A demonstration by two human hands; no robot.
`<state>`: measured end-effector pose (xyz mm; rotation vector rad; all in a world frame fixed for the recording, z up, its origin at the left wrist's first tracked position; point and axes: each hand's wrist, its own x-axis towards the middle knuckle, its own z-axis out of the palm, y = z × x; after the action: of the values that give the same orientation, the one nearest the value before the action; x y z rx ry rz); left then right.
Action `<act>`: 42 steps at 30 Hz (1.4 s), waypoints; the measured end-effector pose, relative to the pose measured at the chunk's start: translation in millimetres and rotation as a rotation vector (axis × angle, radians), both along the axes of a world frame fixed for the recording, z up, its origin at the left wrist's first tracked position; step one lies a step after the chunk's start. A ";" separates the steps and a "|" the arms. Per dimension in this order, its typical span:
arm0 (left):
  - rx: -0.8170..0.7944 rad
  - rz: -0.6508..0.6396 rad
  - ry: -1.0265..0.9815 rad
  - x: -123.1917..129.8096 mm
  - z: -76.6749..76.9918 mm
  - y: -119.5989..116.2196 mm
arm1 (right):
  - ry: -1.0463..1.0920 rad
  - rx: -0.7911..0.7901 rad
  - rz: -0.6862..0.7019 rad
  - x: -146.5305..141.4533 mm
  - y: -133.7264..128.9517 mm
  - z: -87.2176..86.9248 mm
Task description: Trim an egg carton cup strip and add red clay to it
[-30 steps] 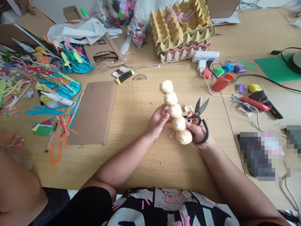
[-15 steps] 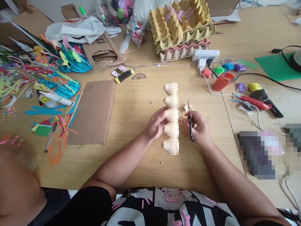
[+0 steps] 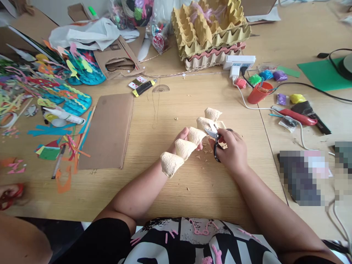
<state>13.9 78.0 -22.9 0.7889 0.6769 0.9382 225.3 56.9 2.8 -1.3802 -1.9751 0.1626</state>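
A strip of pale egg-carton cups point(image 3: 185, 148) slants from lower left to upper right above the table. My left hand point(image 3: 180, 140) grips it from beneath near its middle, the fingers partly hidden by the cups. In my right hand point(image 3: 231, 148) are black-handled scissors point(image 3: 216, 141), their blades parted and lying against the strip's right edge by the second cup from the far end. Small cut scraps point(image 3: 205, 156) lie on the wood below, and more pale pieces are partly covered by my right hand.
Stacked egg trays point(image 3: 209, 40) stand at the back. A brown cardboard sheet point(image 3: 107, 132) and colourful paper cutouts lie left. An orange cup point(image 3: 259, 93), cables and clay packets sit right. Another person's hand point(image 3: 9, 192) holds something red at the far left.
The egg-carton strip has turned from upright in view to slanting. My right hand has brought the scissors to its edge, blades now parted. The other person's hand has come into sight at left.
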 end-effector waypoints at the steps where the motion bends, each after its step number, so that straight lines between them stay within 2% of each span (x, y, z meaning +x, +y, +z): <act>1: -0.005 0.006 0.005 0.6 0.7 0.1 | -0.012 0.006 -0.004 0.1 -0.1 0.1; 6: -0.016 0.087 0.021 5.6 6.2 0.1 | -0.058 0.073 0.013 -0.2 -1.1 1.0; 9: -0.015 0.109 0.014 6.6 7.0 0.0 | -0.081 0.056 0.014 -0.5 -1.8 0.7; 14: -0.005 0.071 0.042 3.6 5.5 -0.8 | -0.083 0.028 0.002 0.5 -2.1 0.5; 26: -0.041 0.054 -0.039 0.9 12.3 -5.8 | -0.151 0.143 -0.003 6.1 0.4 -7.5; 30: -0.040 0.062 -0.022 0.0 10.5 -8.2 | -0.150 0.127 -0.017 4.9 -0.5 -4.8; 35: 0.011 0.065 0.044 0.1 3.3 -5.6 | 0.018 -0.057 -0.041 1.5 -1.4 -2.2; 39: 0.049 0.069 0.074 -0.8 1.9 -5.9 | 0.367 -0.327 -0.007 -0.9 1.5 -4.2; 42: 0.136 0.118 0.117 0.6 6.5 -8.5 | 0.622 -0.502 0.077 -4.1 2.0 -2.1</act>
<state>14.5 69.5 -16.4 0.9371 0.7741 1.0599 221.2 58.9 0.6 -1.3271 -1.5018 1.0495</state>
